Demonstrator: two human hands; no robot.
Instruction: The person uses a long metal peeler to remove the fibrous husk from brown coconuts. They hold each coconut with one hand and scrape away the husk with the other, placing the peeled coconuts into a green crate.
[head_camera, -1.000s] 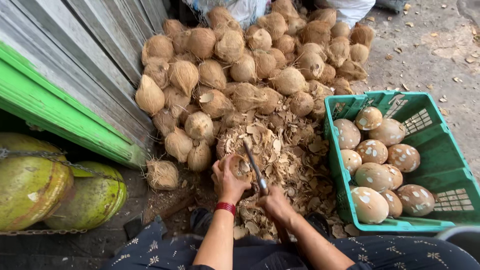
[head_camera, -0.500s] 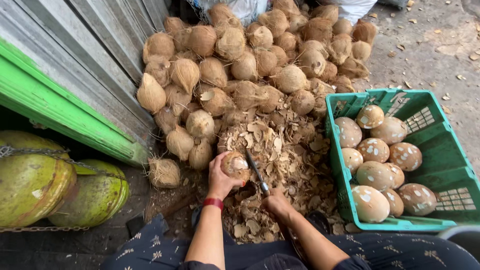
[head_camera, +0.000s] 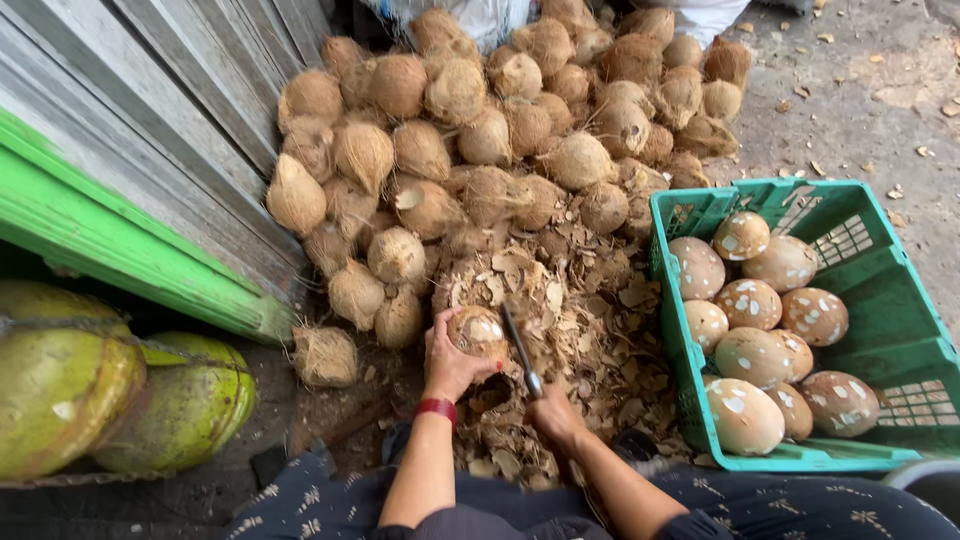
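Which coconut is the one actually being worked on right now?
The coconut gripped in the left hand, its top chipped pale, beside the knife in the right hand. The others lie untouched.

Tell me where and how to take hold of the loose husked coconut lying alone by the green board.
Grip the lone coconut across its rounded middle, coming down from above with the fingers spread wide. It lies apart from the big pile, with bare ground around it, so the top and sides are free. Its fibrous husk looks rough, which should help the hold. The green board crowds its left side.
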